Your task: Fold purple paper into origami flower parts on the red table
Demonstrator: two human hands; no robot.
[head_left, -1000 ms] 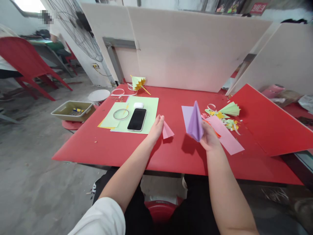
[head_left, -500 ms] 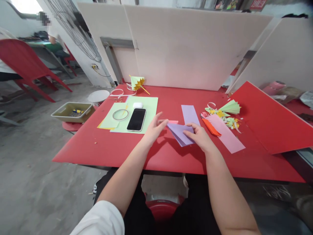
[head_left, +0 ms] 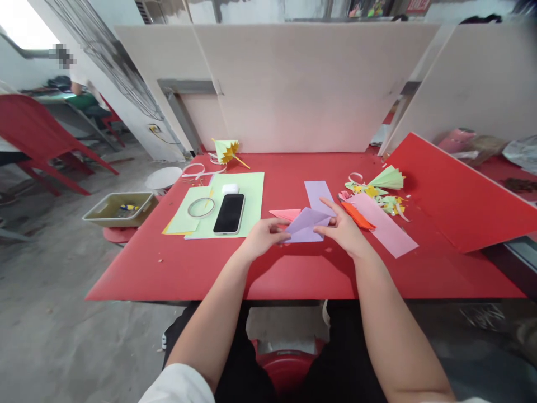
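Observation:
A folded purple paper [head_left: 305, 225] lies low over the red table [head_left: 201, 263], held at both ends. My left hand [head_left: 263, 236] pinches its left edge. My right hand [head_left: 344, 230] grips its right side, index finger stretched along the fold. A pink folded piece [head_left: 286, 213] lies just behind the purple paper. A flat purple strip [head_left: 318, 192] sits further back.
A phone [head_left: 229, 213], earbud case [head_left: 230, 189] and tape ring [head_left: 201, 207] rest on green sheets [head_left: 251, 196] at left. Pink strip [head_left: 388, 225], orange pleated piece [head_left: 357, 216] and paper scraps [head_left: 388, 193] lie at right. A red board [head_left: 457, 193] leans at far right. A tray [head_left: 117, 206] stands beside the table.
My right hand brought the purple paper down from upright to the table middle. My left hand left the pink piece and took hold of the purple paper's left edge.

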